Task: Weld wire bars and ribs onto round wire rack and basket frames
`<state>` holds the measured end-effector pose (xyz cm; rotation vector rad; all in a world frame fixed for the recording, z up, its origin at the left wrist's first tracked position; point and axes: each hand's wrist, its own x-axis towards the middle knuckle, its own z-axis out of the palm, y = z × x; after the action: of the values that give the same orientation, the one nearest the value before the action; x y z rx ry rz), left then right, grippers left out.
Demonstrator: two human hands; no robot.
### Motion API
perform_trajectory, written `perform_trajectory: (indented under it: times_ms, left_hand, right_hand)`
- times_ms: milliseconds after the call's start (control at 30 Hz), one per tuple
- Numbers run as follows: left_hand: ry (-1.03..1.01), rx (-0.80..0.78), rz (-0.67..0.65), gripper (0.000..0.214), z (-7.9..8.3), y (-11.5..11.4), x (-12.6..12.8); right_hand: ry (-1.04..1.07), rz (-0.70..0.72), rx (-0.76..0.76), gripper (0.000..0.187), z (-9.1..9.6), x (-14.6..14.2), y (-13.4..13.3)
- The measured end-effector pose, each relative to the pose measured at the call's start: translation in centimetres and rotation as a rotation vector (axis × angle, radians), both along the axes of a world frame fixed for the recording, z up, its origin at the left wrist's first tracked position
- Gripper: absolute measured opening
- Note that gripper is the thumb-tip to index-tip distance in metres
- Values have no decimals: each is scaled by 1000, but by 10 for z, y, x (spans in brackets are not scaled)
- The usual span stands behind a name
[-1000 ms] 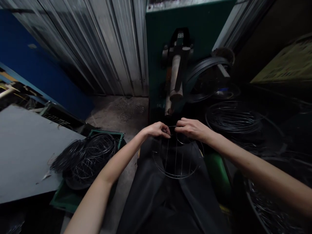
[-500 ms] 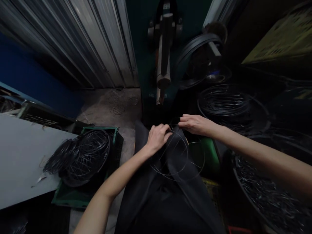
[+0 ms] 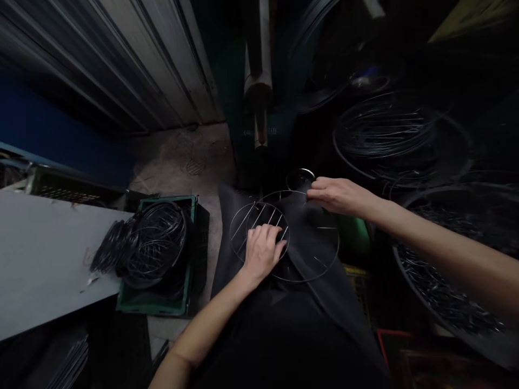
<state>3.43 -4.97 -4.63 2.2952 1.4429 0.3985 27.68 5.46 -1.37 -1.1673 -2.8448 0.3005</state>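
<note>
On my dark-clothed lap lies a large wire ring [image 3: 324, 273]. My right hand [image 3: 338, 195] pinches its far rim. Over the ring's left side sits a smaller round wire grid [image 3: 253, 219] with several parallel bars. My left hand [image 3: 263, 249] rests on the near edge of that grid, fingers curled onto its rim and bars. A small dark ring [image 3: 300, 175] shows just beyond the big ring, at the foot of the green machine [image 3: 259, 81] with its hanging rod.
A green crate [image 3: 162, 302] stacked with black wire rings stands on the floor at my left, beside a grey table top [image 3: 44, 259]. Piles of wire hoops [image 3: 385, 129] fill the right side, and a tub of wire pieces [image 3: 446, 292] sits under my right forearm.
The camera has tipped down. My left hand drew back toward me and left, bringing the small wire grid with it onto the ring's left side. My right hand stayed on the ring's far rim.
</note>
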Motion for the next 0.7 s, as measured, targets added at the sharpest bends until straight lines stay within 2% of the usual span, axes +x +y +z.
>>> perform_trajectory:
  times_ms: [167,267,333,467,600,700]
  left_hand:
    - [382,-76,-54,46,-8,1,10]
    - [460,-101,-80,46,-11,2,17]
    - [442,-111,-88,48,-8,1,16]
    - [294,-84,-88,59,7,-8,1]
    - [196,-41,-128,49,27,-12,-11]
    - [203,23,-144,48,46,-5,-16]
  right_hand:
    - [-33,82,52,26,-2,2,-9]
    - [-54,123,50,27,-4,3,-12]
    - [-46,133,24,27,-5,5,-14]
    - [13,110,-53,23,-7,11,-17]
    - [99,0,-109,27,-2,14,-16]
    - [169,-35,-142,29,4,14,-13]
